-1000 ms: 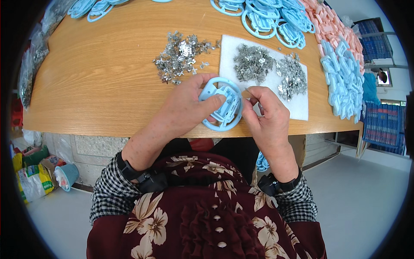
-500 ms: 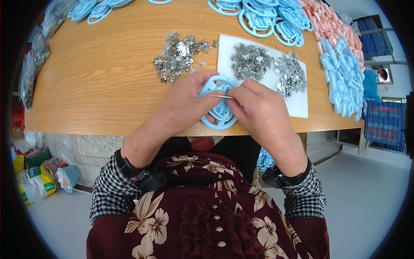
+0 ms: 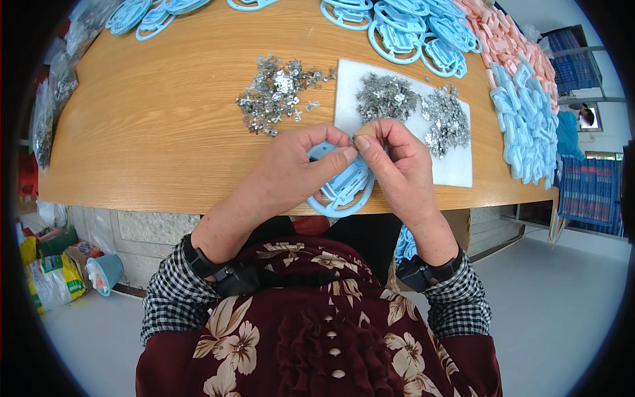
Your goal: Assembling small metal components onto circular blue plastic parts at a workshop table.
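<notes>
Nearest the camera are the person's dark red floral top and checked cuffs, with a black band on each wrist. Just beyond them, at the near edge of the curved wooden table [image 3: 165, 132], both hands meet over a round light-blue plastic frame with inner bars [image 3: 344, 188], which hangs partly past the table edge. The left hand [image 3: 291, 169] is closed around the frame's left side, thumb lying across its top face and fingers curled behind its rim. The right hand [image 3: 397, 169] covers the frame's right side, its thumb and forefinger pinched together at the frame's upper rim, touching the left thumb tip; whether a small metal piece sits between them is too small to tell.

Behind the hands lies a white rectangular sheet [image 3: 456, 172] bearing two heaps of small silvery metal clips [image 3: 390, 96], and just left of it, directly on the wood, a looser scatter of the same silvery clips [image 3: 278, 92]. Farther back, along the far edge, are piles of light-blue plastic frames [image 3: 410, 30], more of them at the far left corner [image 3: 142, 13], a row of pale pink plastic pieces [image 3: 506, 43] to the right, and a further blue stack [image 3: 529, 122] down the right edge.
</notes>
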